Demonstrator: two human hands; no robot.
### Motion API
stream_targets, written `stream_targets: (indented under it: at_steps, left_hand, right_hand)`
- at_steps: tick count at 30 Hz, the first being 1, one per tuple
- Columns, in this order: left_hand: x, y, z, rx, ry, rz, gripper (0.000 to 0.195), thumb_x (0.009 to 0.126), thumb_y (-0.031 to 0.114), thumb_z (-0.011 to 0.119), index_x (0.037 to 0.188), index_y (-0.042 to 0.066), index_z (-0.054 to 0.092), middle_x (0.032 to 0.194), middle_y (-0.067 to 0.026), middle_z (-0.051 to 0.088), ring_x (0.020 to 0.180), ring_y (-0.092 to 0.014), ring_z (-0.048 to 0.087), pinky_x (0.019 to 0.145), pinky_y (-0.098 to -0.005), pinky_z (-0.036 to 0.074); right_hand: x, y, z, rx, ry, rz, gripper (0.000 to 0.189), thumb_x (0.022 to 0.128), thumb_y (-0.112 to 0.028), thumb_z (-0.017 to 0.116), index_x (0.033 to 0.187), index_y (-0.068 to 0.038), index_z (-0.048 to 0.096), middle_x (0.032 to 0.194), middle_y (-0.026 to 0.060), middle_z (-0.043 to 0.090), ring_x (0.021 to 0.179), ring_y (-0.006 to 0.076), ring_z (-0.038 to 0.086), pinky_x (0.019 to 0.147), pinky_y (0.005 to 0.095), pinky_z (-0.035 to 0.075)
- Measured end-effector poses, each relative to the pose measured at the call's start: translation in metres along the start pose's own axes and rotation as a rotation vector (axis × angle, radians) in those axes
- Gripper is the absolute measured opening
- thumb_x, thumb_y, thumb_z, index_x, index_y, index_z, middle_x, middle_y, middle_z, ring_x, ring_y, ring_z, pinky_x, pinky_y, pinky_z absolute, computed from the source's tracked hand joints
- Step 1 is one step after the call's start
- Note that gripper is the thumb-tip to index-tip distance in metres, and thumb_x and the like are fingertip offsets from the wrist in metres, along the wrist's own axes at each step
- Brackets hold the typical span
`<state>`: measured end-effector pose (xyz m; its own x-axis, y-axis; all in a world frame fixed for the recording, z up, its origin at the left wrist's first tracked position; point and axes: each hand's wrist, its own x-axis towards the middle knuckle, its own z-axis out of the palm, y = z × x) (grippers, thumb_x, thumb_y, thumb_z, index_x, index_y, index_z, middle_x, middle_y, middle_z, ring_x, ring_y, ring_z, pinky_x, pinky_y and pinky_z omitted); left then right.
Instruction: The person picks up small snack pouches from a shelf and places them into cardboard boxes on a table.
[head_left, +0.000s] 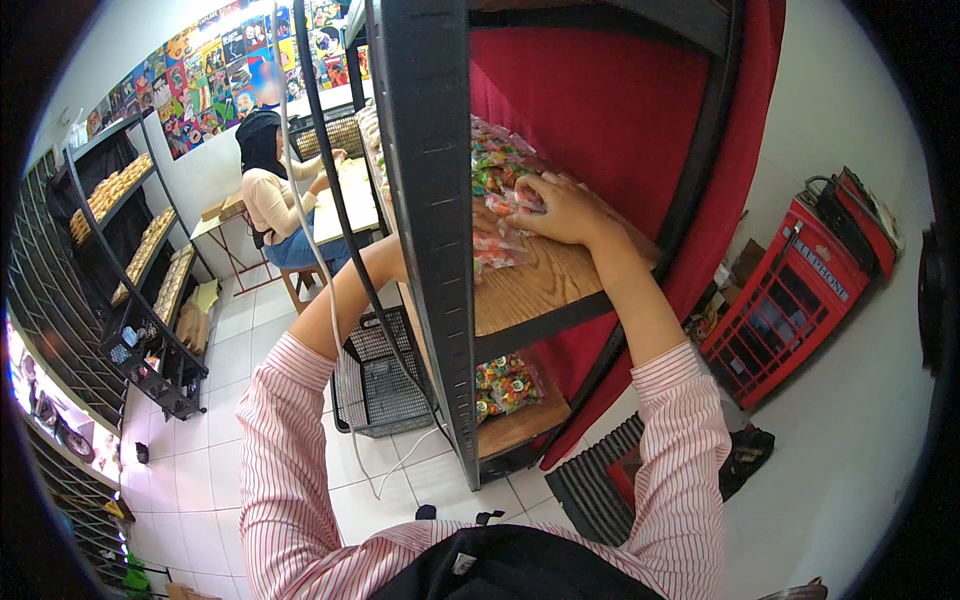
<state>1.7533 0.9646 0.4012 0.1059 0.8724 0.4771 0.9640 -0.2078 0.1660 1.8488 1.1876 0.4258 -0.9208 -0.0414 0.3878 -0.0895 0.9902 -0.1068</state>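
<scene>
My right hand (561, 207) is at a pile of clear plastic packets of colourful sweets (499, 161), its fingers curled around a packet with orange and red pieces (525, 201). The pile lies on a wood-grain shelf board (536, 289) of a black metal rack. My left arm reaches behind the rack's perforated upright (427, 225); only some fingers of my left hand (486, 217) show past it, beside the packets, and the rest is hidden. More packets of sweets (510, 382) lie on the lower shelf.
A pale cable (304, 202) and a dark one hang before my left arm. A black plastic crate (382, 382) stands on the tiled floor. A person (274, 187) sits at a table at the left, near a rack of goods (142, 247). A red telephone-box cabinet (787, 300) stands at the right.
</scene>
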Motion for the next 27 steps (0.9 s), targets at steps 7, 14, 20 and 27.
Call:
stream_targets:
  at_steps: [7,14,20,27]
  left_hand:
    - [0.0,-0.001,-0.002,0.038,0.011,-0.011,0.035,0.071,0.022,0.063,0.101,0.004,0.057,0.108,-0.0107,0.053,0.104,-0.026,0.048,0.091,-0.0358,0.035]
    - [0.003,0.004,-0.002,0.079,0.02,-0.017,0.035,0.072,0.023,0.062,0.101,0.005,0.057,0.109,-0.0105,0.052,0.105,-0.026,0.047,0.092,-0.0358,0.034]
    - [0.002,0.0,-0.001,0.034,0.05,0.034,0.023,0.079,0.02,0.055,0.099,0.008,0.06,0.108,-0.0068,0.055,0.105,-0.022,0.05,0.093,-0.0366,0.034]
    - [-0.014,-0.011,0.012,-0.488,0.168,-0.084,0.021,0.082,0.016,0.055,0.1,0.009,0.061,0.107,-0.0053,0.058,0.103,-0.021,0.052,0.092,-0.0347,0.036]
  right_hand:
    - [-0.002,0.01,0.021,0.244,0.156,-0.094,0.053,0.07,-0.044,0.062,0.111,-0.012,0.052,0.11,0.0152,0.048,0.106,0.0292,0.045,0.087,0.0372,0.038]
    - [-0.001,-0.007,0.006,0.175,0.085,-0.11,0.035,0.078,-0.035,0.055,0.1,-0.008,0.057,0.098,0.0161,0.054,0.094,0.0309,0.052,0.081,0.0401,0.04]
    - [0.008,0.015,0.009,0.328,0.479,-0.09,0.026,0.082,-0.024,0.051,0.099,-0.005,0.057,0.089,0.0157,0.058,0.079,0.0274,0.058,0.07,0.0351,0.045]
    - [0.007,0.014,0.005,0.813,0.839,0.055,0.022,0.084,-0.023,0.051,0.093,-0.005,0.058,0.07,0.0054,0.057,0.06,0.0128,0.053,0.054,0.0268,0.042]
